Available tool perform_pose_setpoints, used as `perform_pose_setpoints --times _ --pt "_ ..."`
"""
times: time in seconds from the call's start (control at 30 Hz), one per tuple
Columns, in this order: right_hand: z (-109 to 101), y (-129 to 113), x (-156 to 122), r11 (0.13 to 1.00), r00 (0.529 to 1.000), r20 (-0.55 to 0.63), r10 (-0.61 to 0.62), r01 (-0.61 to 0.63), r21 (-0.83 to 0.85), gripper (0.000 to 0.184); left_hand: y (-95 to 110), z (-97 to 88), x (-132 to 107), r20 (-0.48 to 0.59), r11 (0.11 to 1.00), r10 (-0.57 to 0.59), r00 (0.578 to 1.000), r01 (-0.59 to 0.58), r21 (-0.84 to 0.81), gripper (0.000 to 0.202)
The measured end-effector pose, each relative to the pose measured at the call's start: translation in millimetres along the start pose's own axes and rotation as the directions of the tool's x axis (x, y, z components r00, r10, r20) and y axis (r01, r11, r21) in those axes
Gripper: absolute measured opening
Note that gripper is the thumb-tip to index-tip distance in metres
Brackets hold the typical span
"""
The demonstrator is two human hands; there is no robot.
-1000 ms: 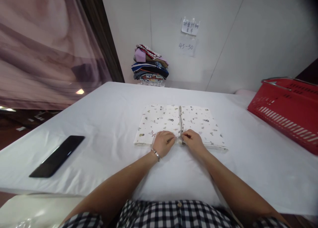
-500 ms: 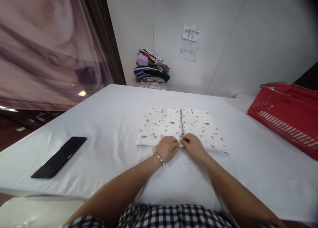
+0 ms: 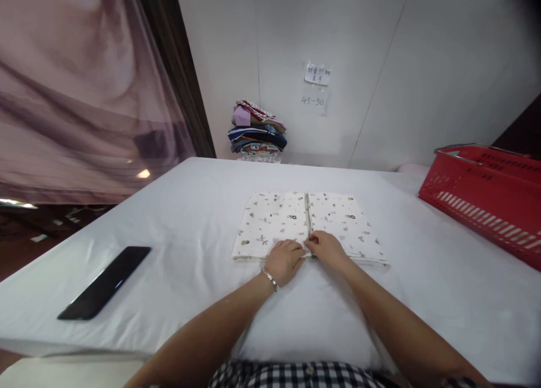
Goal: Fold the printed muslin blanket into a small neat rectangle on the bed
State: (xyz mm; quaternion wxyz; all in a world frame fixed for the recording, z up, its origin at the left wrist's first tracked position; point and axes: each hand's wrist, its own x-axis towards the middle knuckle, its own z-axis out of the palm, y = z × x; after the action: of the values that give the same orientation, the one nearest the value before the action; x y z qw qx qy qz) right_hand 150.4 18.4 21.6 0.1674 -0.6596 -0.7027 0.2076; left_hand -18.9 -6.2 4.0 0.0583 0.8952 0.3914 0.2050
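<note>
A white cloth (image 3: pixel 274 216) printed with small figures lies folded on the table, its two sides meeting at a seam down the middle. My left hand (image 3: pixel 285 260) rests on the near edge just left of that seam, fingers laid flat and a silver bracelet on the wrist. Right beside it, my right hand (image 3: pixel 326 248) pinches the cloth at the near end of the seam, thumb and forefinger together. The fingertips of both hands almost meet.
A white sheet covers the table (image 3: pixel 181 219). On the left lies a flat black object (image 3: pixel 105 282); a red plastic basket (image 3: pixel 486 191) stands at the right. Folded fabrics (image 3: pixel 257 132) are stacked behind the far edge, near paper signs (image 3: pixel 315 87) on the wall. A pink curtain (image 3: pixel 76 84) hangs at left.
The camera has tilted up slightly, so everything sits lower in view. Both hands stay at the near end of the seam, the right fingertips a touch closer to the left hand.
</note>
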Motion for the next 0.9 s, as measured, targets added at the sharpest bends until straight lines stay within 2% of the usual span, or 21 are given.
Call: perform_pose_setpoints --times 0.13,0.37,0.47,0.9 --pt "-2.3 -4.2 2.2 0.999 0.999 0.013 0.03 -0.03 -0.012 0.013 -1.7 0.9 -0.5 -0.011 1.0 0.018 1.0 -0.018 -0.009 0.02" --pt "2.4 -3.0 -3.6 0.997 0.997 -0.062 0.045 -0.042 0.059 0.01 -3.0 2.5 -1.0 -0.04 0.999 0.032 0.999 -0.032 -0.011 0.02" --pt "1.8 -5.1 -5.1 0.997 0.994 -0.08 0.072 -0.07 0.03 0.009 -3.3 3.3 -0.5 -0.041 0.999 0.035 0.999 -0.035 -0.014 0.021" --pt "-8.9 -13.8 13.0 0.988 0.997 0.053 0.055 -0.047 -0.147 0.021 -4.6 3.2 -0.7 -0.026 0.999 0.031 0.999 -0.031 -0.019 0.022"
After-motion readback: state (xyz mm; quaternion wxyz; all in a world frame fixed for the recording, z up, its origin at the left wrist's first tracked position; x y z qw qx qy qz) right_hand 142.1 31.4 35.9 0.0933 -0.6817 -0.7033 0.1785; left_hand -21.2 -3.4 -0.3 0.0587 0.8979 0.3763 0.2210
